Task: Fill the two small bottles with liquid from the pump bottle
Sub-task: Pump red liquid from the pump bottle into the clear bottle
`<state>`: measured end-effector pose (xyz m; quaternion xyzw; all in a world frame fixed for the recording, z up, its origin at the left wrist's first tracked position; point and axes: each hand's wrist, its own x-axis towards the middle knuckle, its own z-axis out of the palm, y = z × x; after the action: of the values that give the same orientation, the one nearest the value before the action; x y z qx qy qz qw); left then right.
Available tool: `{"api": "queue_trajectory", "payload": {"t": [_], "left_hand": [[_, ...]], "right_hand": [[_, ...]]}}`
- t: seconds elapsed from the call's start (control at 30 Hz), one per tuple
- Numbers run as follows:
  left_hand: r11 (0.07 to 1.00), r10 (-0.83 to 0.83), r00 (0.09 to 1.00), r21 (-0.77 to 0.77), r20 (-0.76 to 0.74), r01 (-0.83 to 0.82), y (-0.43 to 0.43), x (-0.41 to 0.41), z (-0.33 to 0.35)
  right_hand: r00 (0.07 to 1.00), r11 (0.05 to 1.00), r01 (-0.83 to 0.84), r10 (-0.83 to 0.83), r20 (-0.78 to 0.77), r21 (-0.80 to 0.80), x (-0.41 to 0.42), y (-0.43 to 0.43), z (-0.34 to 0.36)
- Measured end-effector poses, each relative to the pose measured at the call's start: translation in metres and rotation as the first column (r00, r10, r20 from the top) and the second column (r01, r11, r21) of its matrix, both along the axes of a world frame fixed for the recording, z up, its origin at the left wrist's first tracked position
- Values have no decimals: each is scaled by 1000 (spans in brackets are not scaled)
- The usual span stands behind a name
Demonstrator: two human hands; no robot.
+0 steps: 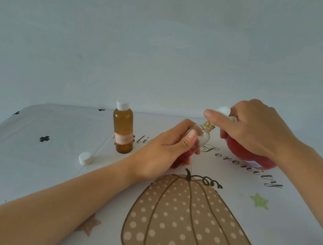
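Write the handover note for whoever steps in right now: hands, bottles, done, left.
Hands: left hand grips the clear small bottle, uncapped and tilted, mouth up by the pump head, red liquid low inside; right hand grips the pump bottle at its top.
Elsewhere: amber small bottle stands capped at left, fill not visible; loose white cap lies near it on the table.
Left to do: finish filling the clear one, cap it, check the amber one.

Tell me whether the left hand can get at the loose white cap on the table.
Probably not yet: the way to the white cap looks free, but the left hand grips the small clear bottle.
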<state>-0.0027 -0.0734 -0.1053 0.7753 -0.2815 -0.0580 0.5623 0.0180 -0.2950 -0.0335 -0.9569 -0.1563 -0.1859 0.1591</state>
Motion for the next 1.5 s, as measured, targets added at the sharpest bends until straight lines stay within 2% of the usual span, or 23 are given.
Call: {"api": "queue_trajectory", "payload": {"t": [0.2,0.4,0.6,0.7,0.77,0.83,1.0,1.1,1.27,1.5], "left_hand": [[1000,-10,1000,16,1,10,-1,1,0],[999,-14,999,-31,-30,13,0,1,0],[996,-10,998,-92,-60,4,0,3,0],[991,24,997,-127,-74,-34,1,4,1],[987,48,996,-152,-78,-59,1,6,2],[983,61,995,-168,-85,-74,2,7,3],[986,54,995,-153,-82,-66,1,10,1],[988,48,996,-142,-80,-59,1,11,0],[988,50,995,-142,-90,-63,1,10,1],[992,33,996,-116,-80,-43,1,10,0]], "right_hand": [[1000,1000,-9,8,-25,-19,-1,2,2],[1000,999,-11,11,-23,-31,2,-2,-1],[970,962,-222,234,-65,156,7,-11,1],[927,905,-374,369,63,202,8,-9,-1],[910,889,-414,401,101,195,8,-5,-2],[912,892,-410,406,59,191,8,-6,0],[910,928,-370,372,-182,42,3,-19,10],[929,938,-347,344,-136,-5,8,-18,2],[930,934,-352,357,-89,65,10,-17,-2],[937,935,-345,349,-27,84,13,-16,-7]]}}
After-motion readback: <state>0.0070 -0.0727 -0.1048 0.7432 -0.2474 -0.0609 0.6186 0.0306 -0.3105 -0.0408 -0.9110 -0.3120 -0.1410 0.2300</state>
